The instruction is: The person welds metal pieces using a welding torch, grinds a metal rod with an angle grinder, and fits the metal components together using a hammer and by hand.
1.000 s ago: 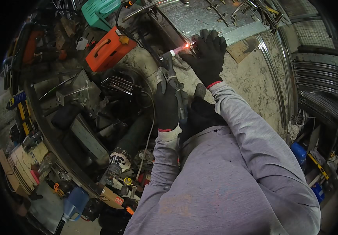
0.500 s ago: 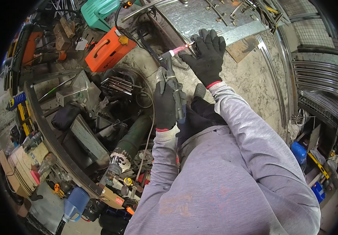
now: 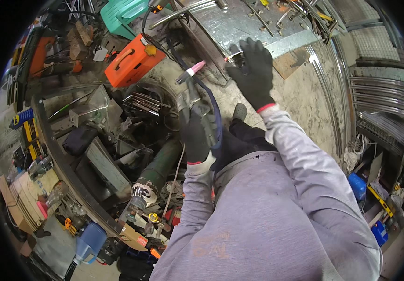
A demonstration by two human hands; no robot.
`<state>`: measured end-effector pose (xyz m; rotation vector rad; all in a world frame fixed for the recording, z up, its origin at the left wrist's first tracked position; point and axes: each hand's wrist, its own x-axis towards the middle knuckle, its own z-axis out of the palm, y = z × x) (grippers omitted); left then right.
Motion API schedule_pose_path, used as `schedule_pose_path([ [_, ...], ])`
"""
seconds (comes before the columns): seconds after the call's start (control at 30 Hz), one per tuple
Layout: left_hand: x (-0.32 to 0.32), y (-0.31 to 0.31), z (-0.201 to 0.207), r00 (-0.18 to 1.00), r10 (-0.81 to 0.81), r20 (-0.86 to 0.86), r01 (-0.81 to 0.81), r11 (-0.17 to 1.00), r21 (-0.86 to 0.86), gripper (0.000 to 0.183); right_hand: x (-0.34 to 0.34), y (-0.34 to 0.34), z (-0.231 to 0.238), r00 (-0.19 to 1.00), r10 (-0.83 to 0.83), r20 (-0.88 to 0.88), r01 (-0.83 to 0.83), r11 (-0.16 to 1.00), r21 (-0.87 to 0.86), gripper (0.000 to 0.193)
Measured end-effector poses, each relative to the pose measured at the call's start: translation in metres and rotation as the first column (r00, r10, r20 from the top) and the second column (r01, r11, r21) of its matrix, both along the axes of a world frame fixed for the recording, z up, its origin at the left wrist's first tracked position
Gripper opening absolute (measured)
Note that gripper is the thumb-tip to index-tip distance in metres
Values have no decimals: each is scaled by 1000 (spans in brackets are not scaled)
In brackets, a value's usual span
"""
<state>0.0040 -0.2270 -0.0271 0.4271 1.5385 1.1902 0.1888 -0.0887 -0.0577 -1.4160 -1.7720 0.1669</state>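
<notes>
Both hands wear dark gloves with red cuffs. My left hand (image 3: pixel 196 138) is wrapped around a TIG welding torch (image 3: pixel 193 100), whose pink nozzle (image 3: pixel 197 67) points up and right, apart from the metal work. At the near corner of the metal bench (image 3: pixel 291 44), my right hand (image 3: pixel 254 72) is closed over a thin metal rod (image 3: pixel 233 57). The rod's left end glows faintly orange. Part of the rod is hidden under the fingers, and its other end shows just right of them. A dark cable (image 3: pixel 217 110) runs beside the torch.
Left of the bench stands an orange welding machine (image 3: pixel 129 61), with a green plastic stool (image 3: pixel 122 16) behind it. A green gas cylinder (image 3: pixel 152 173) lies among scrap at my left. Long metal tubes (image 3: pixel 326 93) lie on the floor to the right.
My left hand has drawn the torch down and left, away from the rod. The bright spot at the rod's end has dimmed. My right hand has shifted slightly right and down.
</notes>
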Motion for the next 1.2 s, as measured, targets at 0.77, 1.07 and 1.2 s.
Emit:
schedule_pose_path([
  [0.77, -48, -68, -18, 947, 249, -205, -182, 937, 298, 52, 81, 83, 40, 717, 375, 588, -338, 924, -177, 15],
  [1.07, -48, -69, -8, 545, 253, -800, 118, 921, 372, 43, 76, 61, 45, 683, 464, 564, -262, 876, -404, 15],
  [1.2, -39, -66, -11, 593, 282, -754, 75, 913, 401, 42, 89, 38, 18, 883, 432, 181, -279, 795, -538, 21],
])
